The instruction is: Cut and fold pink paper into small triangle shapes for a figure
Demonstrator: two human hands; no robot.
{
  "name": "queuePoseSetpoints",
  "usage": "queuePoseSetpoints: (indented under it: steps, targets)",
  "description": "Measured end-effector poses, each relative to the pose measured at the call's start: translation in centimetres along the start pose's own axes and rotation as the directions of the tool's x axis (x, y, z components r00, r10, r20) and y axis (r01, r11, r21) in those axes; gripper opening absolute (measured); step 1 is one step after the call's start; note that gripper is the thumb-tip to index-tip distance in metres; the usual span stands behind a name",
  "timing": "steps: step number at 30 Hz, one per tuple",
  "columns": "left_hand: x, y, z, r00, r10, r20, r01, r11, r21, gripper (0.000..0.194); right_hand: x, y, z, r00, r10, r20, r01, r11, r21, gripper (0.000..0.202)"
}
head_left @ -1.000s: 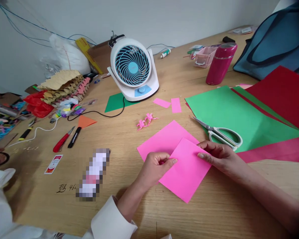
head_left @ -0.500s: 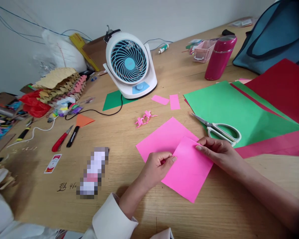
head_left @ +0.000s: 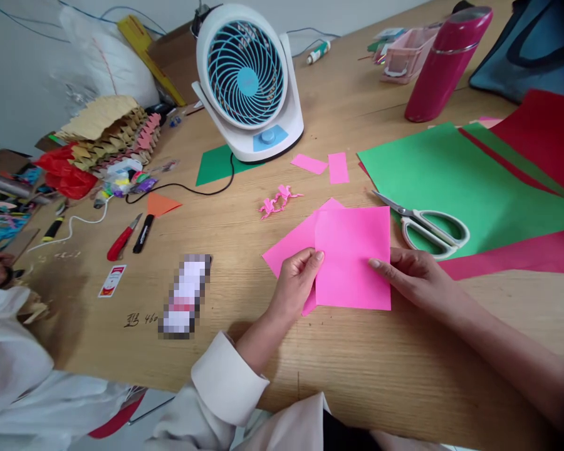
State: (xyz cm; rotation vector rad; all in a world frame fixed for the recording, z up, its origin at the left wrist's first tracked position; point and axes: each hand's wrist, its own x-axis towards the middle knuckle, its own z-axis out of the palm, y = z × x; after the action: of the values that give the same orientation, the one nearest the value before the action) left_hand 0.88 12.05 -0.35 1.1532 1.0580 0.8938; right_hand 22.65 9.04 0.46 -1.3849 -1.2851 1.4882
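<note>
A pink paper square [head_left: 352, 275] is held upright between both hands. My left hand [head_left: 297, 282] pinches its left edge, thumb in front and fingers behind. My right hand [head_left: 411, 272] grips the right edge the same way, thumb on the face of the sheet. Behind the square, a second pink sheet [head_left: 286, 241] lies on the table, partly covered. Scissors [head_left: 432, 232] with white handles rest just beyond my right hand, on green paper [head_left: 489, 181]. Two small pink folded paper figures [head_left: 279, 202] and two pink paper strips [head_left: 338, 168] lie farther back.
A white fan [head_left: 247, 81] stands at the back, its cord running left. A magenta flask [head_left: 449, 66] and a pink basket [head_left: 407, 56] are at the back right. On the left lie a red-handled knife [head_left: 123, 238], a black cutter [head_left: 143, 233] and a phone [head_left: 185, 297]. Another person's sleeve [head_left: 9, 351] shows at left.
The held pink square has turned from a diamond slant to straight edges facing me, and is raised slightly. My right hand has moved down to its right side edge. The view has shifted.
</note>
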Motion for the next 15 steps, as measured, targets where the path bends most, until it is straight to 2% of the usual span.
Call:
queuePoseSetpoints:
  steps: [6, 9, 12, 15]
  targets:
    - [-0.48, 0.07, 0.05, 0.992, -0.061, 0.111, 0.045, 0.989, 0.141, 0.045, 0.18, 0.29, -0.03, 1.000, 0.002, -0.011, -0.001, 0.999, 0.051, 0.028]
    - [-0.56, 0.08, 0.13, 0.997, -0.016, 0.075, 0.001, 0.982, 0.188, 0.044, 0.24, 0.16, -0.02, 0.999, -0.034, 0.008, 0.034, 0.999, 0.037, 0.030]
    - [-0.48, 0.11, 0.14, 0.999, 0.053, -0.008, -0.051, 0.986, 0.159, 0.042, 0.16, 0.07, 0.03, 0.992, -0.082, 0.096, 0.084, 0.996, -0.016, 0.033]
    - [-0.51, 0.17, 0.10, 1.000, 0.028, 0.001, -0.028, 0.991, 0.131, 0.042, 0.02, 0.10, 0.13, 0.985, -0.094, 0.148, 0.105, 0.992, -0.069, 0.035]
